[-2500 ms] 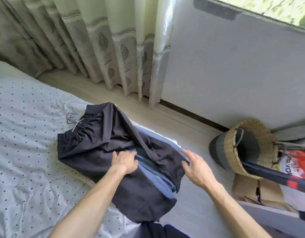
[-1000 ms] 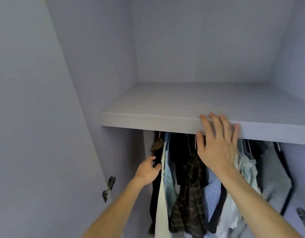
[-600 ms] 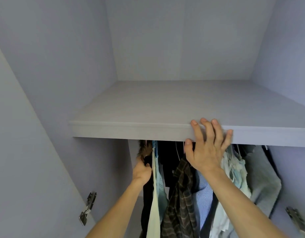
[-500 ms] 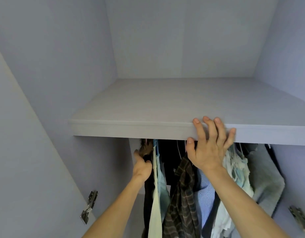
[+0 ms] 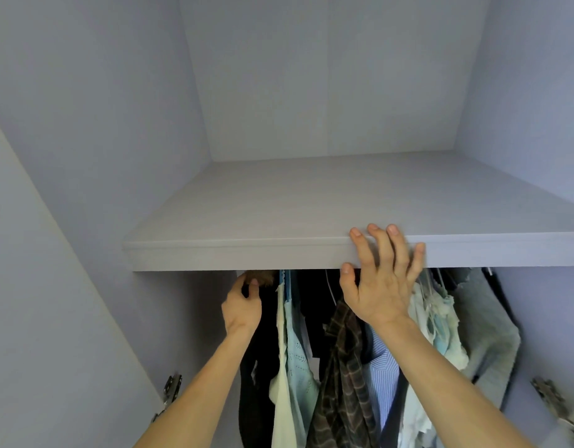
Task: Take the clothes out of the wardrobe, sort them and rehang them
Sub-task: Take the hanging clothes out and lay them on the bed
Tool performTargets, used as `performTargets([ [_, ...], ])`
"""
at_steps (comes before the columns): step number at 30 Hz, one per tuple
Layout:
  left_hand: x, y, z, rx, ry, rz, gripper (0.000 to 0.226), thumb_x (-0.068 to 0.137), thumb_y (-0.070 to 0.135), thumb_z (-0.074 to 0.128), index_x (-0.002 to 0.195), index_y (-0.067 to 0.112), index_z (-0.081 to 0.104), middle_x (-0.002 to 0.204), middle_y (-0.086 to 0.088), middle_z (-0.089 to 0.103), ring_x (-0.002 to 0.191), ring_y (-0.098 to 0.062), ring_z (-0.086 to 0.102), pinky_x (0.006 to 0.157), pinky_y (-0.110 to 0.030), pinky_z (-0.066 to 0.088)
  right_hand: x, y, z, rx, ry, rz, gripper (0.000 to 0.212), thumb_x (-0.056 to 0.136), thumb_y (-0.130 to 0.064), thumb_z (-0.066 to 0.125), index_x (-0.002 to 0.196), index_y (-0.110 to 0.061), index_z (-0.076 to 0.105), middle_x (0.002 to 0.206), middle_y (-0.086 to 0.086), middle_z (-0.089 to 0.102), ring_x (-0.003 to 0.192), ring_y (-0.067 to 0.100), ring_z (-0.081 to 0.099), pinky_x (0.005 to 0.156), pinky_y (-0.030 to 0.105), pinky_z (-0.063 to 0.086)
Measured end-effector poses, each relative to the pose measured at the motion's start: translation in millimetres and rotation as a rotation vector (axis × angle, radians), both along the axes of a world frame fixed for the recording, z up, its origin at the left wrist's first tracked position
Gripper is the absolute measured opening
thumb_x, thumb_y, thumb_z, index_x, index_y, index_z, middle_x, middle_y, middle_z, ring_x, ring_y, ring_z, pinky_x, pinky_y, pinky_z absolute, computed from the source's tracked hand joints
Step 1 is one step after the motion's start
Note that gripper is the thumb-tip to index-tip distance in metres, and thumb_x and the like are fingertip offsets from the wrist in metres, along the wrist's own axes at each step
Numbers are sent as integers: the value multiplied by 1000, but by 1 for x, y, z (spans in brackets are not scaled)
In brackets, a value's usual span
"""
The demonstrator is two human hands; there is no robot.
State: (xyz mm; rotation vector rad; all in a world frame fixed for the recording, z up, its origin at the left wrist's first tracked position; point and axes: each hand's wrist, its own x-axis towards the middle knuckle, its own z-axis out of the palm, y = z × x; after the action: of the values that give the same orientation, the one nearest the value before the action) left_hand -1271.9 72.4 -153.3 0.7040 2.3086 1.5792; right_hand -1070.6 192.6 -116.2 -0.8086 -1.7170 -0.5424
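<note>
Lilac-grey wardrobe [image 5: 85,124] walls enclose a shelf [image 5: 247,253]. Under it clothes [image 5: 440,324] hang lengthwise straight down, packed side by side. At their left end the left hand [image 5: 242,307] curls its fingers round a brown fuzzy piece [image 5: 263,279] atop a black garment [image 5: 256,383]. Next come a pale blue lace top [image 5: 298,360], a plaid shirt [image 5: 344,367] and a striped blue shirt [image 5: 384,376]. Above these the right hand [image 5: 381,282], fingers spread straight, touches the shelf's front edge.
</note>
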Motion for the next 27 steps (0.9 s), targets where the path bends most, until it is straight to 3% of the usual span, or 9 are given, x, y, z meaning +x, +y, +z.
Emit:
performTargets([
  [5,3,-19,8,68,36,-27,42,104,32,48,144,20,50,135,-9,59,123,-27,54,95,-22,36,4,-13,4,-59,-3,35,59,91,-35,52,148,-25,40,152,4,38,149,24,22,119,60,11],
  [10,14,-69,-5,82,44,-46,34,105,32,46,138,32,53,116,11,57,99,-1,52,93,-20,36,9,-42,4,-183,-9,82,68,87,-30,60,150,-15,40,160,14,28,152,29,15,120,58,10],
  [13,16,-106,-29,59,31,-24,30,104,32,48,132,39,55,113,18,61,99,3,56,90,-15,36,10,-67,-22,-271,-31,225,66,84,-24,60,145,-5,44,158,18,28,150,32,21,119,57,21],
  [18,33,-174,-61,-42,39,-5,29,101,31,55,127,43,58,112,27,63,99,17,55,82,3,37,0,-104,-90,-646,-264,496,58,88,-30,54,141,-8,48,155,5,38,147,25,30,113,49,38],
  [20,46,-202,-71,-94,39,10,29,100,32,56,126,45,59,112,26,65,101,15,58,84,0,41,-6,-116,-110,-797,-396,583,56,93,-33,58,144,-13,45,154,-2,39,146,18,28,114,46,37],
  [22,65,-231,-78,-156,32,40,29,100,35,56,125,48,59,113,28,66,106,9,59,91,-6,44,-13,-131,-121,-950,-508,701,61,96,-41,56,150,-19,37,157,-7,33,145,13,27,118,33,31],
  [24,92,-264,-81,-199,13,74,30,100,36,57,125,52,59,112,36,64,108,13,57,92,-5,42,-18,-150,-125,-1070,-580,841,64,98,-48,50,153,-22,30,159,-9,26,144,8,28,110,20,25],
  [27,142,-318,-81,-239,-35,166,32,98,32,61,117,57,60,109,42,62,107,16,56,88,-2,40,-25,-181,-130,-1174,-698,1013,68,95,-58,44,154,-27,28,159,-10,22,130,1,39,107,23,32],
])
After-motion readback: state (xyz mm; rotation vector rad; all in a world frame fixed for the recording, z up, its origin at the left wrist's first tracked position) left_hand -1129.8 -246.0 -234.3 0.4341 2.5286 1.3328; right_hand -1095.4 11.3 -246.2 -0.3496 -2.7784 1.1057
